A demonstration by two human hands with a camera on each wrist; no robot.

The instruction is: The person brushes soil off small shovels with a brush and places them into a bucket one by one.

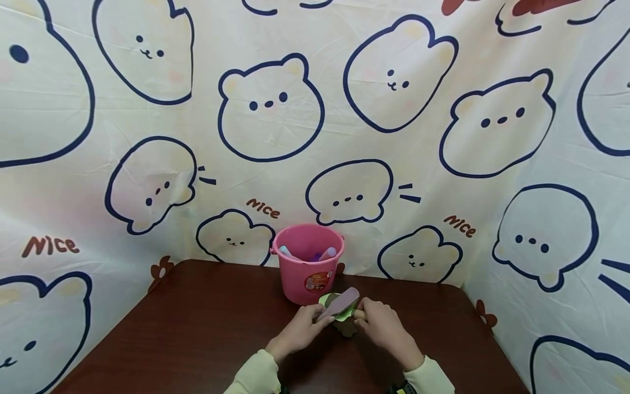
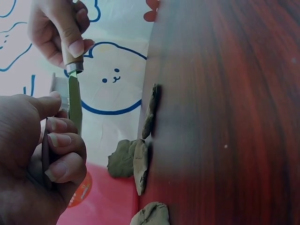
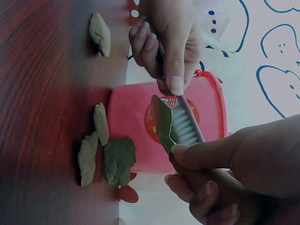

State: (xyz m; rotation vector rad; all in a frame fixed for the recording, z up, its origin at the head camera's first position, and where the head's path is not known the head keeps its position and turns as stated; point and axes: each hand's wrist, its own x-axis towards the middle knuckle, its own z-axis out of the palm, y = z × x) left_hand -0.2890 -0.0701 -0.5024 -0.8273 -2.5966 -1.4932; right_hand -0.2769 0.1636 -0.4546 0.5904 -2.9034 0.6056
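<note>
My left hand point(image 1: 301, 327) grips a mauve-handled brush point(image 1: 347, 298), its head slanting up to the right. White bristles point(image 3: 185, 125) face the blade of a small green garden trowel point(image 3: 161, 115) and appear to touch it in the right wrist view. The fingers of my right hand point(image 1: 386, 326) curl round the trowel's wooden handle point(image 2: 70, 55). On the tabletop below lie several lumps of grey-brown clay: a dark lump point(image 3: 119, 160), two narrow ones beside it and a separate lump point(image 3: 100, 35). From the head view, the hands and tools partly hide these lumps.
Behind the hands a pink bucket point(image 1: 295, 282) stands on the dark red-brown wooden table point(image 1: 206, 323). Light blue and purple handle-like ends point(image 1: 328, 253) show inside it. A cartoon-printed cloth point(image 1: 275, 180) hangs round the table's back and sides.
</note>
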